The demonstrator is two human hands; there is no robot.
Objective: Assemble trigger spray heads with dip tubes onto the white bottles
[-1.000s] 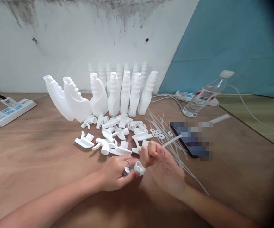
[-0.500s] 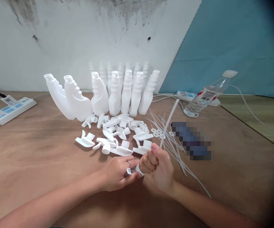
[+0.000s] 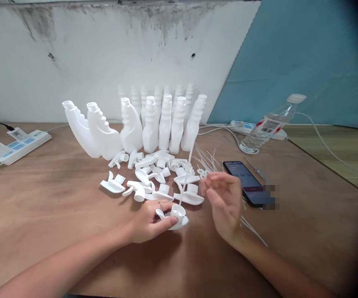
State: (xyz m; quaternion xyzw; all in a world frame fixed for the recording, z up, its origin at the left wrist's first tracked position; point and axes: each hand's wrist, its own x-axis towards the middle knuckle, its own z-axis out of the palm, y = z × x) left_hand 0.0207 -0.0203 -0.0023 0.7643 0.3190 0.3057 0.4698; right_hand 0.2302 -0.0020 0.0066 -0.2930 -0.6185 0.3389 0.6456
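My left hand [image 3: 149, 221] grips a white spray-trigger head [image 3: 175, 217] just above the wooden table [image 3: 42, 198]. A thin white dip tube [image 3: 186, 173] stands up out of the head and leans toward the bottles. My right hand [image 3: 224, 203] hovers to the right of the head with its fingers apart and nothing in it. Behind both hands lies a heap of several more white trigger heads [image 3: 154, 178]. A row of white plastic bottles [image 3: 154, 124] without caps stands at the back.
Loose dip tubes [image 3: 211, 159] and small white washers [image 3: 201, 171] lie right of the heap. A phone [image 3: 244, 182] lies beyond my right hand, a clear water bottle [image 3: 267, 126] further back. Power strips sit at far left [image 3: 14, 145] and back right [image 3: 237, 124].
My right hand pushed the tube into the trigger head, then let go and opened, moving off to the right. The tube now stands in the head held by my left hand.
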